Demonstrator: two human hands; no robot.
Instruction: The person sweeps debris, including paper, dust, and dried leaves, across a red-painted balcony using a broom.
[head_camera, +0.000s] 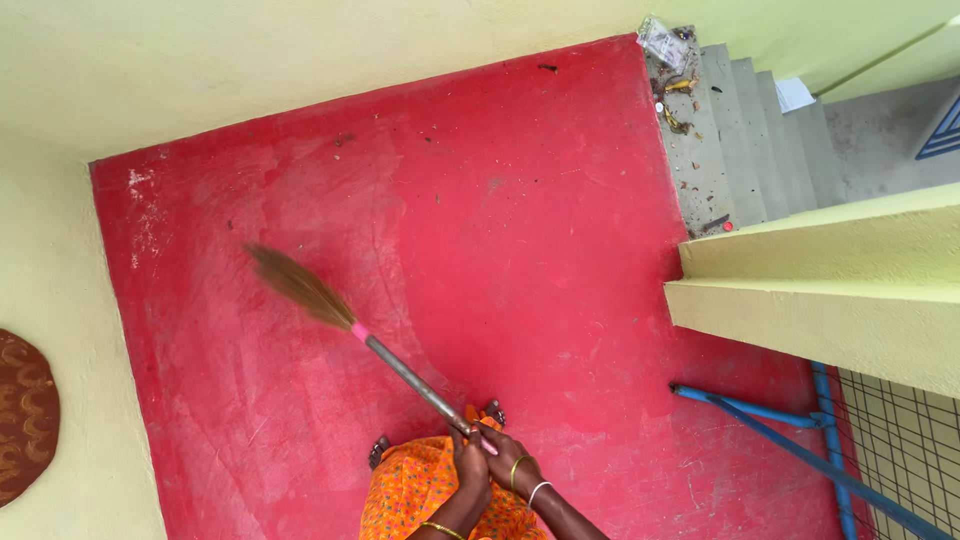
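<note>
A grass broom (330, 310) with a metal handle and a pink collar slants across the red floor (520, 250); its brown bristles are blurred at the upper left. My left hand (470, 470) and my right hand (505, 455) are both closed around the handle's lower end, close together. Bangles show on both wrists. Below the hands, orange patterned cloth (420, 490) and two sandalled feet (492, 410) are in view.
Yellow walls enclose the floor at the left and top. Grey stairs (740, 130) drop away at the upper right, with litter on the first step (675, 70). A yellow parapet (820, 290) and blue railing (770, 425) stand at the right. A brown round mat (22, 415) lies at the left edge.
</note>
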